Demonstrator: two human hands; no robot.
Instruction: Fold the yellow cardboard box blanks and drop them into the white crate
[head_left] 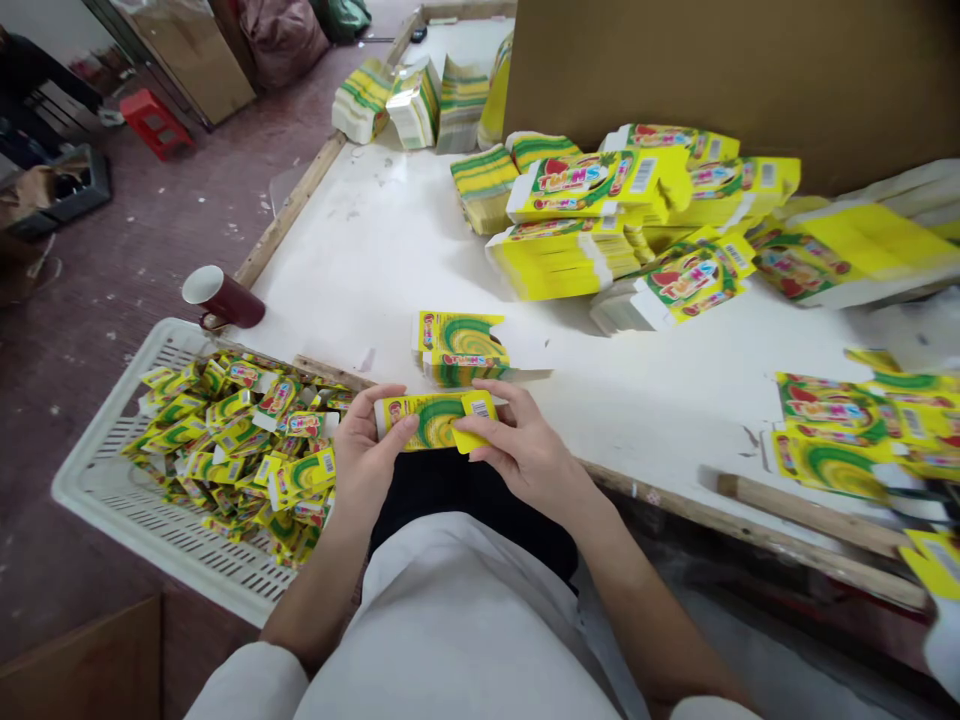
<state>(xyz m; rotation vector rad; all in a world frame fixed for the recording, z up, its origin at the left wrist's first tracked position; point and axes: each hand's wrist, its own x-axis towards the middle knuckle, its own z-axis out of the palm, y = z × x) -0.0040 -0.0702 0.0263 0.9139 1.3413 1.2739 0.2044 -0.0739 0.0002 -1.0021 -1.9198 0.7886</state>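
Observation:
Between my two hands, just off the table's near edge, is a small yellow and green carton (433, 418) with a swirl print. My left hand (369, 440) closes on its left end, thumb on the front face. At the right end, my right hand (517, 430) pinches the yellow end flap beside the barcode. Just beyond the hands, a small pile of flat cartons (461, 342) lies on the white table (360, 250). Left of my left hand stands a white plastic basket (97, 470) heaped with small folded cartons (232, 440).
A dark red mug (234, 302) lies tilted at the table's left edge. Stacks of flat cartons (570, 260) fill the back, before a large cardboard sheet (720, 70). More cartons (832, 410) and a wooden strip (810, 512) are at right. A red stool (155, 122) stands on the floor.

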